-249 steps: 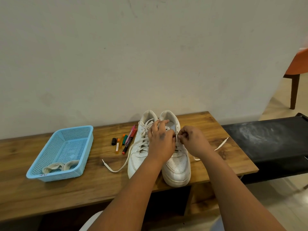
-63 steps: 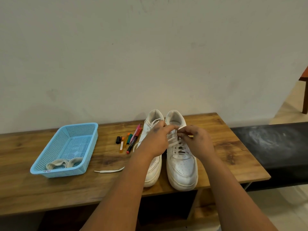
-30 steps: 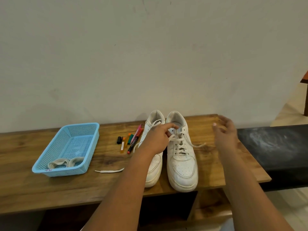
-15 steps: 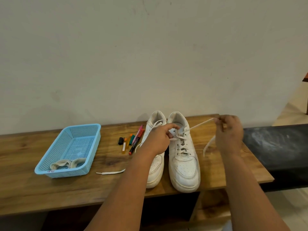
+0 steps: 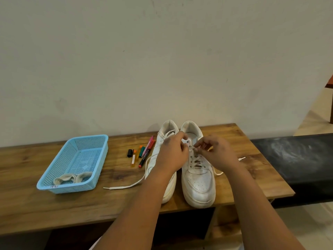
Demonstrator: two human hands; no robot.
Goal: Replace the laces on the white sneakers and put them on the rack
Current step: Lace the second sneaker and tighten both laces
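White sneaker [image 5: 198,170] lace [image 5: 192,148] is pinched by left hand [image 5: 171,156] and right hand [image 5: 216,154], fingers curled above the top eyelets

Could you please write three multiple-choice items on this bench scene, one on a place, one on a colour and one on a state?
1. Where do the old laces lie?
A. in the basket
B. on the black rack
C. inside a sneaker

2. What colour is the basket?
A. red
B. light blue
C. black

3. What are the hands doing?
A. resting flat on the bench
B. holding a marker
C. working the lace at the right sneaker

Key: 1 A, the coiled laces sit in its near end. 2 B, its mesh is light blue. 3 C, left hand and right hand pinch the lace over the eyelets.
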